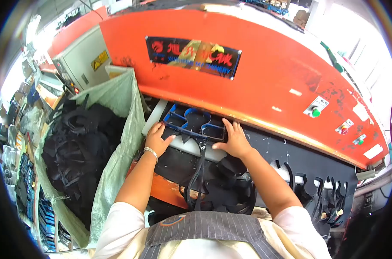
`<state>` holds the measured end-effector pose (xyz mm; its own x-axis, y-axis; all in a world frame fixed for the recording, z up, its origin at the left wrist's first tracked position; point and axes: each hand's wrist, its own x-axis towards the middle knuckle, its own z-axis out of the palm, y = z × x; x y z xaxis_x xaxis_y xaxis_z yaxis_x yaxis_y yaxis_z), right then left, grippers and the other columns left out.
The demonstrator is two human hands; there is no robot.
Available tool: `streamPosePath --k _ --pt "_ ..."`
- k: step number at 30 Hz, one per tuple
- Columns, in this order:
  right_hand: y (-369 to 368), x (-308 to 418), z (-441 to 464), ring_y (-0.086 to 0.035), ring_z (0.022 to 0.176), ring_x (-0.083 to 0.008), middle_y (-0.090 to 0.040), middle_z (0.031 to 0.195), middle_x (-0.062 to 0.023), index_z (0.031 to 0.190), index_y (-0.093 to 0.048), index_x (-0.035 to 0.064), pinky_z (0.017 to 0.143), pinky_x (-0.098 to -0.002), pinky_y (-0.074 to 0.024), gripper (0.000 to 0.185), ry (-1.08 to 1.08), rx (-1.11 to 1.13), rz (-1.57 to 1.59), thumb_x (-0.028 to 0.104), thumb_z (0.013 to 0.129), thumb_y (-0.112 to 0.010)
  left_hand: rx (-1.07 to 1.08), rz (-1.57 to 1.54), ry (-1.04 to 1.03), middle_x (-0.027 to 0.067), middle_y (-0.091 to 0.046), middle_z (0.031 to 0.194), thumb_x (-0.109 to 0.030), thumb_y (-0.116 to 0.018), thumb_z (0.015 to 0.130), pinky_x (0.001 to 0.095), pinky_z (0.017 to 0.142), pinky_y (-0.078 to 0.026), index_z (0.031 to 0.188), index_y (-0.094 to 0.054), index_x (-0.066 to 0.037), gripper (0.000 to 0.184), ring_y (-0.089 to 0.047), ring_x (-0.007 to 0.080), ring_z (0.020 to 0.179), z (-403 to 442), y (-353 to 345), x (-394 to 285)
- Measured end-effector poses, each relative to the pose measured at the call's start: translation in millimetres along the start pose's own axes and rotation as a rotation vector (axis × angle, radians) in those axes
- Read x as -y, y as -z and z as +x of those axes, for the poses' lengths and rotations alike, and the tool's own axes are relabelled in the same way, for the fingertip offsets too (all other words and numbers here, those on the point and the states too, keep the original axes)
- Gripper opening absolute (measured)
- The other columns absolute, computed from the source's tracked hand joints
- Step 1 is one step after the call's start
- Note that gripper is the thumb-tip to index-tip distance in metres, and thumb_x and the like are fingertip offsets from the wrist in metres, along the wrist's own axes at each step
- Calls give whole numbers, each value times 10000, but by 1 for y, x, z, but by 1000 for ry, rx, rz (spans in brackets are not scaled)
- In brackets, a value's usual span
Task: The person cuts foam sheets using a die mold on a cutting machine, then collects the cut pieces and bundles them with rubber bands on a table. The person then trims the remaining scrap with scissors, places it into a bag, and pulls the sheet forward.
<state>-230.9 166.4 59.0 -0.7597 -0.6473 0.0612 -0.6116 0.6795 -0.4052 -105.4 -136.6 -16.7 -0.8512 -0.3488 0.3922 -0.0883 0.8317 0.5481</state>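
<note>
A blue-edged cutting die [188, 128], a frame of bent metal strips with curved compartments, lies on the black sheet material under the front edge of the orange press. My left hand [158, 140], a bracelet on its wrist, grips the die's left corner with the thumb apart from the fingers. At the opposite end, my right hand [235, 141] has its fingers along the die's right edge and its thumb near the lower corner. Black strips [200, 168] of cut material hang down between my arms, below the die.
The orange press [265, 64] spans the back, with green and red buttons [315, 112] at right. At left stands a pale green sack [114, 172] full of black scraps [81, 146]. Cut black offcuts [306, 185] lie along the table's right front edge. A grey cabinet [81, 62] stands behind the sack.
</note>
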Motion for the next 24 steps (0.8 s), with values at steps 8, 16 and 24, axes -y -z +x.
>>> streamPosePath --k 8,16,24 --pt "191 -76 -116 -400 1372 -327 -458 1445 -178 1353 -491 32 1128 -439 -309 725 116 -399 170 182 726 -824 268 373 384 144 -373 1510 -504 -698 814 430 1154 -260 1438 -427 -41 822 -305 316 1414 60 -9 -42" --pt "295 -306 -203 -488 1269 -266 -472 1416 -176 1423 -442 44 1054 -417 -370 546 -246 -1269 -176 395 1008 -495 689 -39 -242 227 -603 1212 -461 -632 869 422 969 -464 1297 -549 -27 615 -582 379 1131 52 24 -205" --pt "377 -431 -177 -327 1395 -375 -367 1505 -208 1451 -409 126 1097 -676 -124 786 -698 -1784 -332 709 933 -313 870 -423 -834 182 -638 1104 -400 -651 856 449 905 -477 1198 -613 -32 504 -594 366 1070 75 -40 -374"
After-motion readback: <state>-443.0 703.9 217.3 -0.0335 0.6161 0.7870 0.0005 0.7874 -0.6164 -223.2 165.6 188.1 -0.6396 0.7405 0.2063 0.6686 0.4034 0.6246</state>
